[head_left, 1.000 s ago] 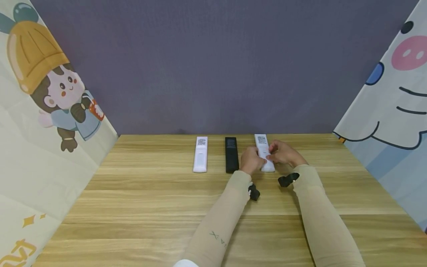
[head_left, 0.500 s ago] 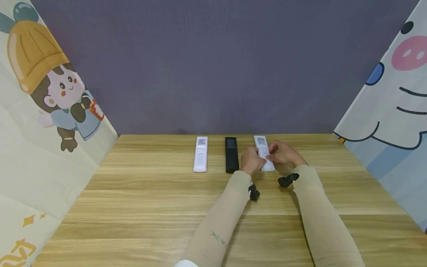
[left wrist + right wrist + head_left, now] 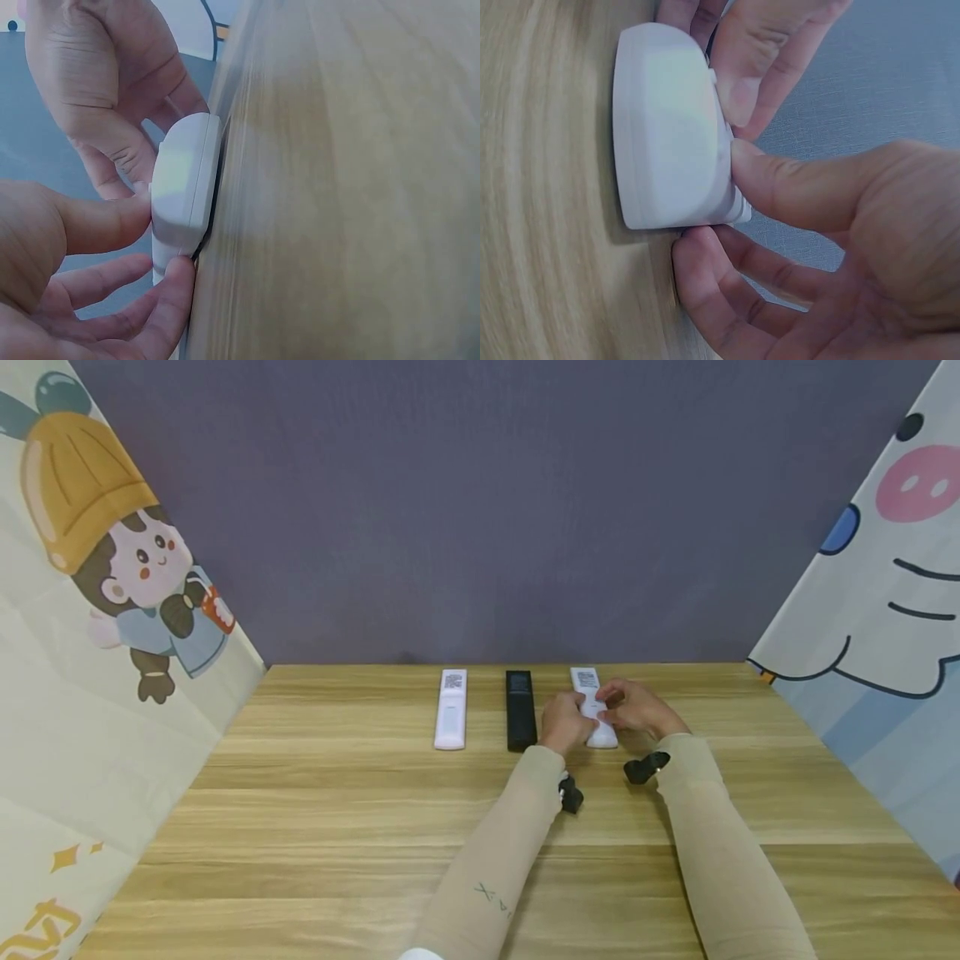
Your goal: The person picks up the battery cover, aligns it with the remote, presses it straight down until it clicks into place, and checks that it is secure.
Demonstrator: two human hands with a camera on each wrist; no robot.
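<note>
A white remote control (image 3: 587, 679) lies back up on the wooden table, its printed label at the far end. My left hand (image 3: 564, 722) holds its left side; in the left wrist view the thumb presses the top face while fingertips touch the edge. From the right, my right hand (image 3: 636, 707) grips the same remote, thumb on its back and fingers along the side, as the right wrist view shows. Both thumbs come close together on the white casing (image 3: 664, 127). The hands hide the middle of the remote in the head view.
Left of the hands a black remote control (image 3: 521, 710) lies label side up, near my left hand. Farther left is another white remote (image 3: 451, 710). A grey panel (image 3: 480, 510) stands behind the table (image 3: 315, 827), with printed cartoon sheets at both sides.
The far end of the held white remote has shifted slightly nearer and to the left. Both hands stay in nearly the same place; the other two remotes have not moved.
</note>
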